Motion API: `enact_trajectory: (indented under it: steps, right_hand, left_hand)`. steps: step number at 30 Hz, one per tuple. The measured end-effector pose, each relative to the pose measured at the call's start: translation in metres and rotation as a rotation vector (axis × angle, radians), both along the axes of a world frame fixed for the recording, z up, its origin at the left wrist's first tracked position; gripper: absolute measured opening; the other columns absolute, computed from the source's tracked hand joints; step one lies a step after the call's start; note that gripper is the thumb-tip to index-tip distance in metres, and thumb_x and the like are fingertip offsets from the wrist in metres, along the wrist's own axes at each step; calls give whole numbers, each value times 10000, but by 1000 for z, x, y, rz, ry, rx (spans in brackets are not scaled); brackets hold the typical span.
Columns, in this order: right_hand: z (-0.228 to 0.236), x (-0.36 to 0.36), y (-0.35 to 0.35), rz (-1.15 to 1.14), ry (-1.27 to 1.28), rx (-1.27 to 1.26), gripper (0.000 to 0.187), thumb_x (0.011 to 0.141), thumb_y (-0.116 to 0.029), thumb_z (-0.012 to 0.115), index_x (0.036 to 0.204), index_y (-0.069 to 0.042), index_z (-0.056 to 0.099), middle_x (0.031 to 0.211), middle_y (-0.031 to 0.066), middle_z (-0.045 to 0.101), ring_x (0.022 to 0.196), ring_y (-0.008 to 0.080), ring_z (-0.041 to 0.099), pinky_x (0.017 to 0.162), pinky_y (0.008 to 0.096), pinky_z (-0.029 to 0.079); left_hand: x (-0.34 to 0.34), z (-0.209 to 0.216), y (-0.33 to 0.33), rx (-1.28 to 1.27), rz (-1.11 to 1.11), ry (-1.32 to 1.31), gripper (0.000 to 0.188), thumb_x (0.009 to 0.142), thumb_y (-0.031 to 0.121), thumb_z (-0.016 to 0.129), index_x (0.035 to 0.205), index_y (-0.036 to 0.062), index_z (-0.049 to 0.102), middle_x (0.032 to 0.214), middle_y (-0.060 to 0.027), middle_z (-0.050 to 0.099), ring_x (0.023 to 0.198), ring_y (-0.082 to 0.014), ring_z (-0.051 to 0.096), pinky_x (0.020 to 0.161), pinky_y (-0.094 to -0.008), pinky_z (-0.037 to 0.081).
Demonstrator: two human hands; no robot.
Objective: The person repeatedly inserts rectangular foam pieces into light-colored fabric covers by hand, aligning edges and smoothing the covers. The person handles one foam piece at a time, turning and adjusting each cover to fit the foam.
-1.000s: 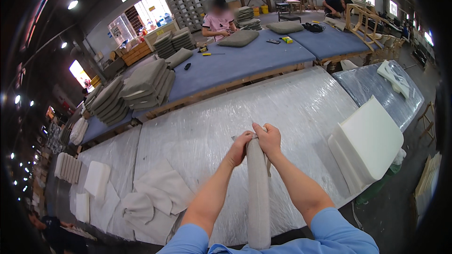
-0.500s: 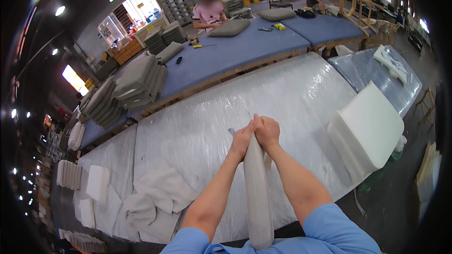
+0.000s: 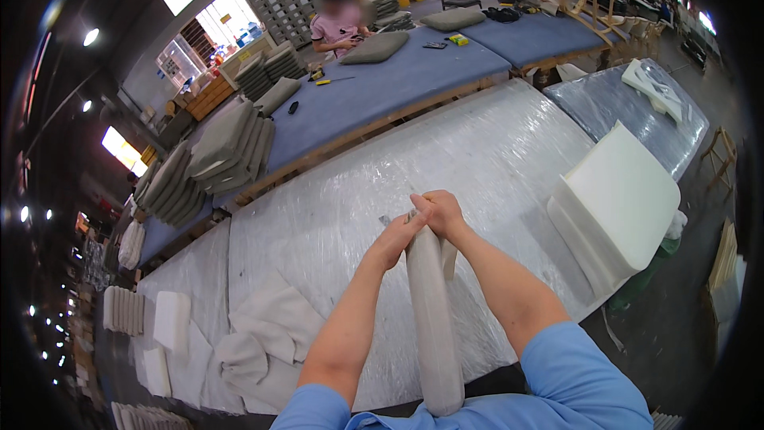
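Note:
A light grey fabric-covered cushion (image 3: 434, 326) stands on its narrow edge in front of me, its near end against my blue shirt. At its far end, my left hand (image 3: 394, 240) is closed on the cover from the left side. My right hand (image 3: 442, 213) is closed at the same end, its fingers touching the left hand. The exact fold of cloth between the fingers is hidden. A pale flap of cloth (image 3: 449, 259) hangs at the cushion's right side. Under it lies a table wrapped in clear plastic film (image 3: 318, 215).
Loose grey fabric covers (image 3: 274, 322) and white foam pads (image 3: 173, 320) lie left. A stack of white foam sheets (image 3: 617, 199) stands right. Beyond, a blue-topped table (image 3: 382, 95) carries finished grey cushions (image 3: 227, 151). Two people (image 3: 338, 28) work behind it.
Both hands have moved slightly left at the cushion's far end, and the right fingers now reach further over toward the left hand. The whole view has shifted a little.

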State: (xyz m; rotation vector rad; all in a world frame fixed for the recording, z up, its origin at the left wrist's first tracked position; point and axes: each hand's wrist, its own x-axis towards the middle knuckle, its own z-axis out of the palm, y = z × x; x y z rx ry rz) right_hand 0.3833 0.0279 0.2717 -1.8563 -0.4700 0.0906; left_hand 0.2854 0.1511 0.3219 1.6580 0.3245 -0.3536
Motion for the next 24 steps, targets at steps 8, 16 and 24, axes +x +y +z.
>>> enact_trajectory:
  steps: [8, 16, 24]
  right_hand:
    - [-17, 3, 23, 262, 451, 360, 520, 980, -365, 698, 556, -122, 520, 590, -63, 502, 539, 60, 402, 488, 305, 336]
    - [-11, 0, 24, 63, 403, 286, 523, 1015, -394, 650, 636, -47, 553, 648, -9, 531, 613, 107, 452, 585, 345, 407]
    - [15, -82, 1, 1, 97, 515, 656, 1123, -510, 338, 1554, -16, 378, 1578, 200, 402, 1441, 285, 397, 1204, 386, 292]
  left_hand:
    - [10, 0, 22, 197, 1, 179, 709, 918, 475, 690, 1330, -89, 564, 1255, -169, 632, 1142, -236, 604, 977, -365, 478]
    - [15, 3, 22, 132, 93, 77, 425, 941, 360, 646, 1075, -37, 718, 1030, -122, 709, 954, -215, 650, 842, -352, 508]
    - [-5, -26, 22, -50, 316, -231, 544, 1063, 431, 523, 1344, -26, 615, 1219, -138, 659, 1075, -211, 628, 945, -365, 512]
